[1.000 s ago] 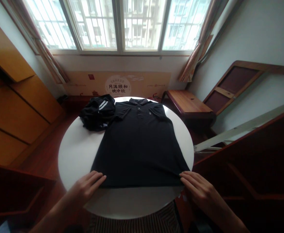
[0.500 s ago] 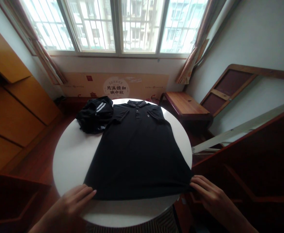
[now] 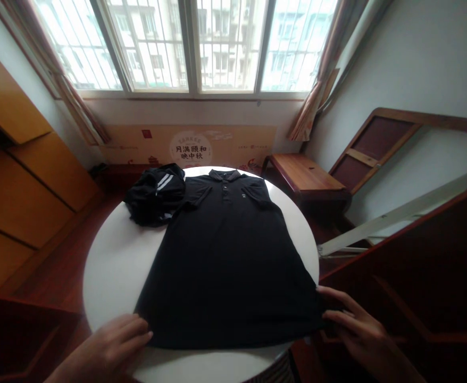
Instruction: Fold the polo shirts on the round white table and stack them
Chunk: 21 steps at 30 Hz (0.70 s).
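Observation:
A black polo shirt [image 3: 225,260] lies spread face up, its buttoned collar at the far side and its hem toward me. My left hand [image 3: 116,340] is closed on the hem's left corner. At the right corner, my right hand [image 3: 357,322] grips the edge between thumb and fingers, just past the table's rim. Beneath the shirt is a round white table [image 3: 109,266]. A bunched black garment with white stripes [image 3: 156,194] sits on the table at the far left, touching the shirt's sleeve.
Beyond the table stand a printed cardboard panel [image 3: 138,141] and a barred window [image 3: 225,48]. A wooden stool-like seat [image 3: 305,173] is at the back right. Wooden cabinets [image 3: 26,202] line the left, and dark red wooden furniture [image 3: 428,276] is close on my right.
Both hands have drawn the shirt's hem slightly toward me, and the right hand's fingers have spread somewhat. The camera view has tilted up a little.

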Available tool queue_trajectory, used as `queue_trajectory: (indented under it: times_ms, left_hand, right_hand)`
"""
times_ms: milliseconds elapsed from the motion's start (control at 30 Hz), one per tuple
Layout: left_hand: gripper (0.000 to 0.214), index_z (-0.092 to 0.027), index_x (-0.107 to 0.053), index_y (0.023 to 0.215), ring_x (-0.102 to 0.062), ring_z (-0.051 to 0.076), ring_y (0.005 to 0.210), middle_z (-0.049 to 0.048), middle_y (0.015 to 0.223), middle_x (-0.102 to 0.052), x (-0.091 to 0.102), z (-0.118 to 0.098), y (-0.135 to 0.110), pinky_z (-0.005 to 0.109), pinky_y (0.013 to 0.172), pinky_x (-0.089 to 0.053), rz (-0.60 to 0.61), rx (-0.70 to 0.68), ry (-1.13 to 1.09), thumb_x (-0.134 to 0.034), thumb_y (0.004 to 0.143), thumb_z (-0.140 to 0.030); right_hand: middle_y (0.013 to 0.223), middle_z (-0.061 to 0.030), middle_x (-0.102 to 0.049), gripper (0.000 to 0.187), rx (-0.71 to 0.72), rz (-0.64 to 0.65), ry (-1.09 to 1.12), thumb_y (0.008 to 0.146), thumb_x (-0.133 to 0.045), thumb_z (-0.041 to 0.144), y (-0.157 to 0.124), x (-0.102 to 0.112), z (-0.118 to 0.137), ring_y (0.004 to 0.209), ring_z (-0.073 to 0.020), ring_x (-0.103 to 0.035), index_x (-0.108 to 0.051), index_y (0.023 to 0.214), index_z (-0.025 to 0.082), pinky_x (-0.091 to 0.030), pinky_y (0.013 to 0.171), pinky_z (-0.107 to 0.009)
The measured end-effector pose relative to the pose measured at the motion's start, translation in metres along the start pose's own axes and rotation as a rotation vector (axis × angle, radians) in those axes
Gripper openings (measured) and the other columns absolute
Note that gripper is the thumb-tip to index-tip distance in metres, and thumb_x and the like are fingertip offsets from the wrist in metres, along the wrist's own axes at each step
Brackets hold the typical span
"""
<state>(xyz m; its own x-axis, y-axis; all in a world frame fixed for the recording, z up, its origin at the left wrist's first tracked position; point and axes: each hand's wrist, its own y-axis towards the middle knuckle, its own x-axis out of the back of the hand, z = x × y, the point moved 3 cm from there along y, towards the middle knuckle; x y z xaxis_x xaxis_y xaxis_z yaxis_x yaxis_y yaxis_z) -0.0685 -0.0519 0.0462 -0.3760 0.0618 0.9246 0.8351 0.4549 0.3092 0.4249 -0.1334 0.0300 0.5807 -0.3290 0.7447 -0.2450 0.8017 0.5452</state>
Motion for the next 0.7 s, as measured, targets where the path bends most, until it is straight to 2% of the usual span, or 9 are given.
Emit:
queue_trajectory:
  times_ms: [100,200,367,433,500,533,600,633,700]
  left_hand:
    - [0.018,-0.021,-0.070,0.098,-0.060,0.013,0.076,0.0041,0.088,-0.066,-0.001,0.003,0.004,0.020,0.073,-0.051,0.064,0.076,-0.063,-0.052,0.097,-0.019]
    - [0.016,-0.019,-0.069,0.086,-0.059,0.013,0.073,0.0030,0.083,-0.065,-0.005,0.005,0.016,0.020,0.067,-0.047,0.143,0.100,-0.160,-0.058,0.095,-0.025]
    - [0.031,-0.016,-0.065,0.073,-0.056,0.011,0.069,0.0042,0.076,-0.064,-0.023,-0.004,0.076,0.021,0.064,-0.043,0.244,0.121,-0.419,-0.053,0.098,-0.027]
    - [0.029,-0.014,-0.068,0.082,-0.059,0.011,0.073,0.0048,0.081,-0.065,-0.035,-0.011,0.112,0.022,0.068,-0.045,0.289,0.165,-0.645,-0.053,0.098,-0.033]
    - [0.026,-0.015,-0.067,0.104,-0.062,0.013,0.084,0.0064,0.095,-0.067,-0.050,-0.019,0.151,0.025,0.075,-0.049,0.307,0.222,-0.895,-0.060,0.095,-0.038]
    - [0.037,-0.017,-0.063,0.118,-0.063,0.015,0.091,0.0079,0.105,-0.067,-0.059,-0.023,0.170,0.027,0.079,-0.050,0.305,0.246,-0.999,-0.067,0.090,-0.040]
    - [0.073,-0.022,-0.045,0.141,-0.064,0.019,0.101,0.0117,0.120,-0.063,-0.076,-0.032,0.206,0.032,0.083,-0.052,0.313,0.293,-1.158,-0.079,0.078,-0.040]
    - [0.088,-0.024,-0.038,0.146,-0.064,0.021,0.103,0.0129,0.122,-0.062,-0.085,-0.037,0.221,0.035,0.084,-0.052,0.322,0.312,-1.218,-0.084,0.073,-0.040]
    - [0.101,-0.023,-0.032,0.150,-0.064,0.023,0.104,0.0132,0.120,-0.063,-0.098,-0.047,0.245,0.039,0.088,-0.052,0.324,0.329,-1.305,-0.088,0.067,-0.041]
  right_hand:
    - [0.128,-0.0105,-0.066,0.022,-0.054,-0.064,0.010,0.087,-0.053,0.007,0.014,0.002,0.006,0.114,-0.0219,-0.067,-0.069,0.087,0.022,-0.057,0.091,-0.027]
    - [0.115,-0.0092,-0.070,0.023,-0.048,-0.092,0.034,0.085,-0.051,0.005,0.030,0.002,0.015,0.103,-0.0189,-0.070,-0.066,0.085,0.022,-0.057,0.085,-0.024]
    - [0.075,-0.0012,-0.067,0.024,-0.036,-0.064,0.100,0.080,-0.046,0.002,0.052,-0.009,0.021,0.068,-0.0138,-0.067,-0.060,0.079,0.022,-0.054,0.063,-0.019]
    - [0.072,0.0006,-0.065,0.024,-0.076,-0.095,0.099,0.078,-0.046,0.002,0.061,-0.015,0.020,0.063,-0.0127,-0.064,-0.059,0.080,0.022,-0.051,0.060,-0.020]
    - [0.074,0.0008,-0.064,0.023,-0.102,-0.130,0.125,0.078,-0.047,0.003,0.071,-0.020,0.020,0.064,-0.0130,-0.063,-0.059,0.083,0.022,-0.051,0.062,-0.021]
    - [0.075,0.0006,-0.064,0.023,-0.102,-0.142,0.147,0.078,-0.047,0.004,0.077,-0.023,0.021,0.066,-0.0134,-0.063,-0.059,0.084,0.022,-0.051,0.063,-0.022]
    - [0.075,0.0004,-0.063,0.022,-0.093,-0.133,0.185,0.078,-0.047,0.004,0.089,-0.030,0.025,0.067,-0.0139,-0.062,-0.058,0.085,0.022,-0.050,0.064,-0.023]
    - [0.074,0.0005,-0.062,0.021,-0.091,-0.114,0.206,0.077,-0.047,0.004,0.095,-0.033,0.027,0.066,-0.0138,-0.062,-0.057,0.085,0.022,-0.050,0.063,-0.023]
    - [0.073,0.0014,-0.062,0.025,-0.106,-0.047,0.260,0.075,-0.045,0.004,0.105,-0.040,0.030,0.063,-0.0132,-0.061,-0.056,0.089,0.021,-0.049,0.061,-0.023]
